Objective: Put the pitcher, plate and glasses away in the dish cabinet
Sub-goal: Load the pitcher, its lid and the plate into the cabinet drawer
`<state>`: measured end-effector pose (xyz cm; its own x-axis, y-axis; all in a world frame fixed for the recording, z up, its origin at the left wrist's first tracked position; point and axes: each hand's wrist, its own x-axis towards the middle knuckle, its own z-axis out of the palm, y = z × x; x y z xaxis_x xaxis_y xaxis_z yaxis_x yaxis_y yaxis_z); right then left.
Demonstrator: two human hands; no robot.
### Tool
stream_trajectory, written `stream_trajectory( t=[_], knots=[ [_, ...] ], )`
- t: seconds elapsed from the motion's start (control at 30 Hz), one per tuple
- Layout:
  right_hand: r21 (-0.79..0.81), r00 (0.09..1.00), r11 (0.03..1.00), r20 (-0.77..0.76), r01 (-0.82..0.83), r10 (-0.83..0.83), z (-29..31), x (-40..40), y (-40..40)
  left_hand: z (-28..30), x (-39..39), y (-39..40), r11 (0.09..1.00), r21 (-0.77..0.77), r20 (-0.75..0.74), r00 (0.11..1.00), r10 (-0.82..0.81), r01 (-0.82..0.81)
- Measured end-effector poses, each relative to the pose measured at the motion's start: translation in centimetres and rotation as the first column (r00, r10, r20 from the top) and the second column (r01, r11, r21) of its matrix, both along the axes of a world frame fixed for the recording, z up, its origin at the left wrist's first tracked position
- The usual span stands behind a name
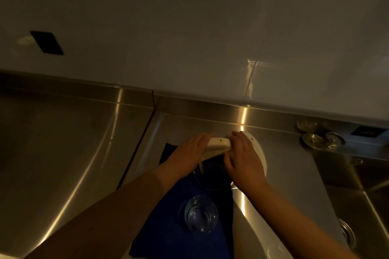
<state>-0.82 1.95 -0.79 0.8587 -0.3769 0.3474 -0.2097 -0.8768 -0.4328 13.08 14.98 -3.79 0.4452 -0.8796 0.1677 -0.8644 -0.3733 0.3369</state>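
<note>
Hands both clasp the pitcher (pixel 217 143) on the blue cloth (pixel 179 227): left hand (pixel 190 151) and right hand (pixel 244 160) gripping its sides. Plate (pixel 260 153) just right, glass (pixel 201 214) nearer on the table (pixel 73 153). Should lift straight up, clearing the glass.

Brushed steel counter (pixel 63 153), blue cloth (pixel 168 227)

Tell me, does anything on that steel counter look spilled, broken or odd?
Nothing stands out. Both hands hold the pitcher over the blue cloth, a glass rests on the cloth, and the plate sits beside them. No spill shows.
</note>
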Motion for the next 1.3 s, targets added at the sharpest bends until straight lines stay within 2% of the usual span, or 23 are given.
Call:
stream_trajectory(
  t=[0.1,0.27,0.4,0.5,0.57,0.7,0.87,1.0,1.17,1.3],
  knots=[
    [-0.053,1.000,0.999,0.003,0.002,-0.002,0.4,0.3,0.1,0.3,-0.5,-0.4,1.000,-0.015,-0.022,1.000,0.015,-0.016],
    [-0.266,0.986,0.951,-0.094,-0.159,0.138,1.5,1.2,0.3,0.6,-0.6,-0.8,0.999,0.046,0.047,0.999,0.026,-0.028],
    [-0.235,0.976,0.957,-0.173,-0.171,0.132,2.4,1.6,-0.2,1.9,-0.6,-1.7,0.998,0.069,0.041,0.999,0.004,-0.006],
    [-0.214,0.980,0.965,-0.160,-0.152,0.119,3.2,1.2,-1.3,3.1,-0.2,-2.9,1.000,-0.002,0.037,0.999,-0.013,0.013],
    [-0.195,0.991,0.975,-0.109,-0.103,0.083,3.6,1.1,-1.8,4.4,0.1,-3.4,0.997,-0.067,0.096,0.995,-0.034,0.041],
    [0.035,0.999,0.998,-0.006,-0.046,0.046,2.7,2.2,-1.2,5.9,1.1,-2.8,0.989,-0.114,0.258,0.964,-0.062,0.094],
    [0.003,0.997,0.997,0.012,-0.073,0.073,0.2,2.8,0.5,5.3,1.4,-0.8,0.993,-0.066,0.355,0.932,-0.072,0.102],
    [0.151,0.999,0.988,0.008,-0.037,0.036,-1.5,2.8,1.4,4.2,1.3,0.1,0.994,0.052,0.314,0.943,-0.106,0.095],
    [0.072,0.994,0.992,0.019,-0.106,0.104,-1.7,1.5,0.7,3.4,0.4,0.6,0.999,-0.003,0.216,0.975,-0.053,0.055],
    [-0.070,0.991,0.989,-0.031,-0.130,0.129,-1.4,1.1,0.2,1.7,-0.5,0.1,1.000,-0.014,0.104,0.995,0.006,-0.005]
  ],
)
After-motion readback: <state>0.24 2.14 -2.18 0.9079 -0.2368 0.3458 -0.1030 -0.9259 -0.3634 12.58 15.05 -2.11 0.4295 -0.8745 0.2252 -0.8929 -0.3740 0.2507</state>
